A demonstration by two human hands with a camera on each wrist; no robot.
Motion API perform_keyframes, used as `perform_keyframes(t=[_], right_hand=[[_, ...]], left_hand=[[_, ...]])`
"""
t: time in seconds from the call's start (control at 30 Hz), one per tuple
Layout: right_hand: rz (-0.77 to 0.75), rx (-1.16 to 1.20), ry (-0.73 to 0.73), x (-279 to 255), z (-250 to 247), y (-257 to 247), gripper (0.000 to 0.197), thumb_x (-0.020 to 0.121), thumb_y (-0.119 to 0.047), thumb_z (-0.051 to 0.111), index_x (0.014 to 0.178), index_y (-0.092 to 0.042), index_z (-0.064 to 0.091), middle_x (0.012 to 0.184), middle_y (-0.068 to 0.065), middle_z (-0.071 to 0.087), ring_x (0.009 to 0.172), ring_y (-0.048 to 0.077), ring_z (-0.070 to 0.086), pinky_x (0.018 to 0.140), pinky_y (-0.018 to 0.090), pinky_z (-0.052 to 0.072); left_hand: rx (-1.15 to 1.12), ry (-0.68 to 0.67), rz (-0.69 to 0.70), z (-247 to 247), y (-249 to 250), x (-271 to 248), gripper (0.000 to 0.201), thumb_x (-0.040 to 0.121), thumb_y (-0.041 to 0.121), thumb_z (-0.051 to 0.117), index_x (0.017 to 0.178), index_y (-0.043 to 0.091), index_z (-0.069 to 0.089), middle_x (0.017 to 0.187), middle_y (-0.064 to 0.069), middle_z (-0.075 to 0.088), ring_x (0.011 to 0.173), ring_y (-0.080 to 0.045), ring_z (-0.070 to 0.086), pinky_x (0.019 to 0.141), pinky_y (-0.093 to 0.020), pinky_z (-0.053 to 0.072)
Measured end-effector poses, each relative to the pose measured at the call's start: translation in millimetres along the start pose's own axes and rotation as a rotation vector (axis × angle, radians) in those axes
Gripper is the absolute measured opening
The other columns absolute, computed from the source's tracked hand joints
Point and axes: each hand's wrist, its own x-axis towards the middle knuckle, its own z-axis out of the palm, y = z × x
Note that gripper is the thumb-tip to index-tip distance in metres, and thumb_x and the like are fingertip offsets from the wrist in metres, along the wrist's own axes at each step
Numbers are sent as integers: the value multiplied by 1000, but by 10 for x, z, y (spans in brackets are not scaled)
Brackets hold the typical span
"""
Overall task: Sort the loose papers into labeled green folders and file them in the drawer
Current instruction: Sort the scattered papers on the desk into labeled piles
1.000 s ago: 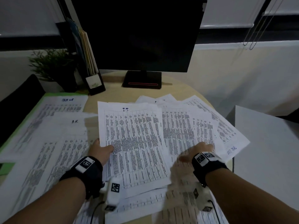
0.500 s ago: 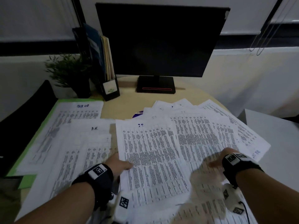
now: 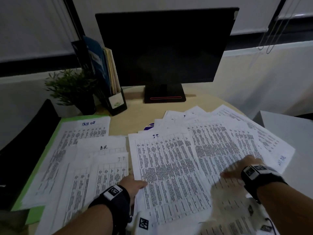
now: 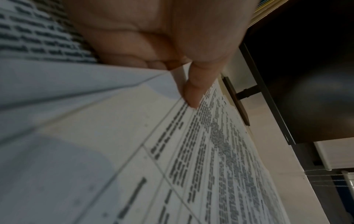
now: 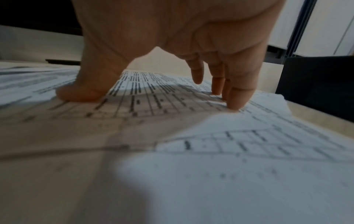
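Step in hand, as judged: sorting, not yet filing. Loose papers (image 3: 220,141) lie fanned over the right half of the tabletop (image 3: 135,116); no drawer in view. Left hand (image 3: 133,184) pinches the left edge of the sheet headed "J.T." (image 3: 169,167): in the left wrist view the thumb lies on top of the printed face and the other fingers are curled under the edge, so this grip is closed on the sheet. Right hand (image 3: 237,170) is spread, released, clasping nothing; in the right wrist view the thumb and the outer fingertips (image 5: 235,104) press down on the fanned papers while the index tip hangs just clear of them. Reads as bracing the pile while the left draws its sheet away. To the left, sorted sheets lie flat: one headed "A.R." (image 3: 103,147), a second "J T" sheet (image 3: 110,172) overlapping it, and a "TASK" sheet (image 3: 84,131) lying on a green folder (image 3: 55,133) whose edge shows along the left side. Next move, judged: carry the held sheet leftward onto the matching "J T" sheet, which calls for keeping the pinch firm and the right hand down so neighbouring papers do not drag. Risk: thin sheets cling and slide together. Monitor (image 3: 166,46), file holder (image 3: 116,102) and potted plant (image 3: 72,87) stand at the back, well apart from the work.
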Motion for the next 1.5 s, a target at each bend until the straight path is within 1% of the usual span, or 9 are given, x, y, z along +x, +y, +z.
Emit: perform_keyframes(t=[0.27,0.47,0.73,0.83,0.93,1.07,1.27,1.4,1.5], right_hand=[[-13,113,31,179,-34,128,90,34,-46,94,99,-2,53,90,13,61,89,32,62,82,39,53],[28,199,6,168,-10,161,59,74,-24,79,122,1,54,112,20,61,106,34,59,88,36,49],[-49,587,571,-164,-455,186,18,85,-8,56,102,-3,60,91,23,60,93,41,58,79,37,43],[-143,726,499,-425,-454,33,5,83,-6,61,87,-4,58,83,23,62,85,34,60,67,31,42],[-201,490,228,-663,-82,-189,28,83,-12,64,68,-12,41,70,7,51,82,29,56,64,27,32],[-317,217,-71,-919,573,-433,18,84,-19,60,86,-18,42,91,5,55,96,26,60,68,23,37],[-389,207,-227,-1099,473,-616,64,83,-56,60,132,-17,45,121,1,57,95,15,57,76,22,48],[-204,74,83,-691,202,-410,81,74,-66,62,138,-24,38,142,6,38,128,27,39,102,47,41],[-65,-38,-14,-452,201,-266,125,54,-68,77,149,-23,9,153,11,18,139,37,23,107,55,33]], left_hand=[[21,20,73,39,-12,-30,17,83,11,72,98,16,68,106,-8,70,101,-28,64,98,-44,48],[84,34,144,62,-8,-63,19,87,17,69,105,18,64,100,-1,67,91,-17,62,81,-25,48],[169,1,159,31,-16,-63,32,88,25,67,118,14,63,116,-4,66,103,-22,62,95,-34,47],[166,25,171,45,-43,-29,35,88,25,67,120,12,62,115,-4,66,100,-22,61,91,-32,48],[100,52,103,62,-31,18,53,87,41,66,128,9,56,128,-10,59,110,-27,57,99,-37,44],[-95,28,-13,74,12,62,90,74,76,54,146,24,36,153,-11,31,139,-33,31,114,-49,26],[-51,35,106,87,-57,18,48,87,3,66,132,5,51,123,-12,60,108,-30,58,98,-39,45],[69,177,154,-185,31,-10,53,64,25,70,115,15,59,109,-10,65,98,-29,61,93,-42,50],[311,343,77,-435,73,31,37,79,16,64,114,9,57,111,-14,62,97,-32,58,90,-38,49]])
